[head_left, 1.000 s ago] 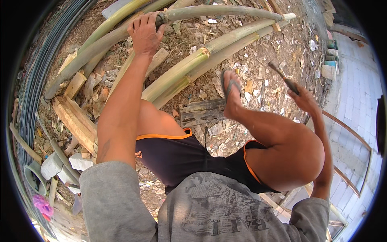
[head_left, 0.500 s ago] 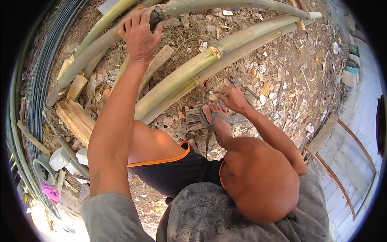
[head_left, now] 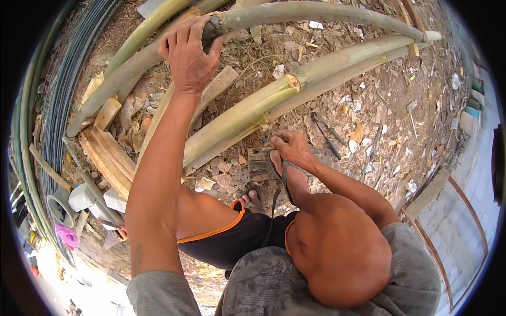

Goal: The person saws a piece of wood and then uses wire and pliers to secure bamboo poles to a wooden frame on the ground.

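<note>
My left hand (head_left: 191, 60) is closed over a thick grey-green bamboo pole (head_left: 311, 14), fingers curled round it beside a dark band at a joint. Low over my sandalled foot (head_left: 296, 178) is my right hand (head_left: 292, 146), thumb and fingers drawn together; whatever may be between them is too small to make out. A pair of dark pincers (head_left: 327, 136) lies on the ground to the right of that hand. Just beyond the right hand, a cut green bamboo pole (head_left: 247, 109) rests alongside another one, its sawn end pale.
Wooden offcuts (head_left: 107, 152) lie at the left, near a long bundle of dark rods (head_left: 66, 73). Grey blocks (head_left: 83, 197) and a pink plastic bag (head_left: 67, 235) sit lower left. Dry leaves and litter cover the ground. A pale block wall (head_left: 464, 226) stands on the right.
My right hand has moved left, away from the pincers, which now lie in plain sight. My left hand keeps its place on the pole, while the whole view has shifted slightly.
</note>
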Available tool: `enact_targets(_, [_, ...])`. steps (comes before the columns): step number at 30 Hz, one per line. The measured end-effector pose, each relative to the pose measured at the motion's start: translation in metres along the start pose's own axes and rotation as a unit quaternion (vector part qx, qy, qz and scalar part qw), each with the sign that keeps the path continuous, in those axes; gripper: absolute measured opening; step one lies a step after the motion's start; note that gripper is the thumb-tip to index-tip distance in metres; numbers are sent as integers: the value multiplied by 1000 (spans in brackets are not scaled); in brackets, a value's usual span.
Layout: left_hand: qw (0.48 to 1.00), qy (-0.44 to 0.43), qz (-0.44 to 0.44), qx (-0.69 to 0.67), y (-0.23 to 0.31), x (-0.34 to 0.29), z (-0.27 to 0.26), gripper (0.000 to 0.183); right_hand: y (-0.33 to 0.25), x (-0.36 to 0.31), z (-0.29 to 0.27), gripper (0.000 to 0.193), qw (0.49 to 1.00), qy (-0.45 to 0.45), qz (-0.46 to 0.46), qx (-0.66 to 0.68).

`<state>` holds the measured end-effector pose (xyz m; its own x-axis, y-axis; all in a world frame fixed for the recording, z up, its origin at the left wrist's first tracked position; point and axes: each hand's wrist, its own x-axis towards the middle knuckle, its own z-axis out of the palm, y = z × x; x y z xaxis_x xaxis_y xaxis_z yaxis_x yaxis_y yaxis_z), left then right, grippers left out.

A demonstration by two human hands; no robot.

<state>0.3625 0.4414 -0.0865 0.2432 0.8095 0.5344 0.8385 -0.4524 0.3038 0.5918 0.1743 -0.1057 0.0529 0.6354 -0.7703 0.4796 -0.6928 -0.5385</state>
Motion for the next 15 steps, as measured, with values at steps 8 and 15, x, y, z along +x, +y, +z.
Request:
enact_targets(8, [1000, -28, -9, -4, 8, 16, -21, 58, -52, -22, -60, 26, 986, -15, -152, 59])
enact_targets(15, [928, -231, -206, -207, 60, -17, -93, 48, -105, -12, -58, 32, 966, -33, -168, 191])
